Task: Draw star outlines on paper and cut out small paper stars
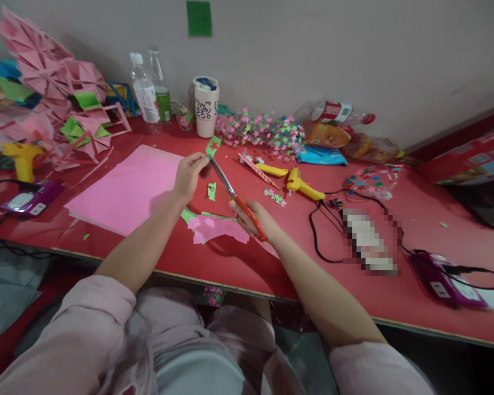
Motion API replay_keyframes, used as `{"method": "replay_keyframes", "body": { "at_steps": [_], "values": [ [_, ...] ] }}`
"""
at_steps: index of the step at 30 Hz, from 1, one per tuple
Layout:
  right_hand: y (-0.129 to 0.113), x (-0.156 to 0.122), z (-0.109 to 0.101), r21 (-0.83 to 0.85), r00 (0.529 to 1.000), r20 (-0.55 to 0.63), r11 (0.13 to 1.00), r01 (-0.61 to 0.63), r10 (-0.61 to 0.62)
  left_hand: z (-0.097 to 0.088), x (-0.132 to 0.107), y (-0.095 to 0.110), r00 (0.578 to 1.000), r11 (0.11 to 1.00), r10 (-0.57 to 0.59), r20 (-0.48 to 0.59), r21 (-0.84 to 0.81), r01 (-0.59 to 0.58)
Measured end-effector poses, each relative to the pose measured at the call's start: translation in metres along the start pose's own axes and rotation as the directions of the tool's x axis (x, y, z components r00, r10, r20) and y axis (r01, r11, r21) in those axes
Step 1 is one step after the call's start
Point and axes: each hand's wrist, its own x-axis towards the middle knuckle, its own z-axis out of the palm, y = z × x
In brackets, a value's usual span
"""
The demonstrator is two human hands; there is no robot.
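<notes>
My left hand (190,174) is closed, pinching a small green paper scrap (213,146) held above the red table (239,263). My right hand (253,218) grips the orange handles of a pair of scissors (234,195), whose blades point up-left and meet the scrap. A cut green piece (211,191) lies just below the blades. Pink paper scraps (218,227) with green offcuts rest on the table between my hands. A large pink sheet (127,189) lies to the left.
A pile of paper stars (263,130), a white cup (206,107), bottles (145,90) and snack packets line the wall. Yellow glue guns (302,186) (22,156), black cords, purple power strips (447,277) (31,198) and folded pink paper shapes (53,77) surround the work area.
</notes>
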Motion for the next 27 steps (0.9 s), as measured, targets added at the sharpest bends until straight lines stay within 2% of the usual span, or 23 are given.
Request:
{"method": "replay_keyframes", "body": {
  "at_steps": [7,13,17,27],
  "values": [
    [0.0055,0.0033,-0.0013,0.124,0.999,0.041,0.992,-0.016,0.01,-0.0032,0.0023,-0.0001,1.0,0.999,-0.002,0.029,0.032,0.001],
    [0.0049,0.0026,-0.0022,0.11,0.999,0.045,0.994,-0.007,0.002,-0.004,0.0046,0.0002,0.999,0.995,0.016,-0.049,0.097,-0.012],
    [0.0043,0.002,-0.0013,0.085,0.999,0.033,0.996,0.002,-0.004,-0.0032,0.0041,0.0,0.998,0.996,0.047,-0.049,0.078,-0.043],
    [0.0063,0.0003,0.0026,0.12,0.997,0.076,0.993,0.023,-0.032,0.0012,0.0,-0.0016,0.999,1.0,0.014,-0.038,-0.02,-0.015]
  ]
}}
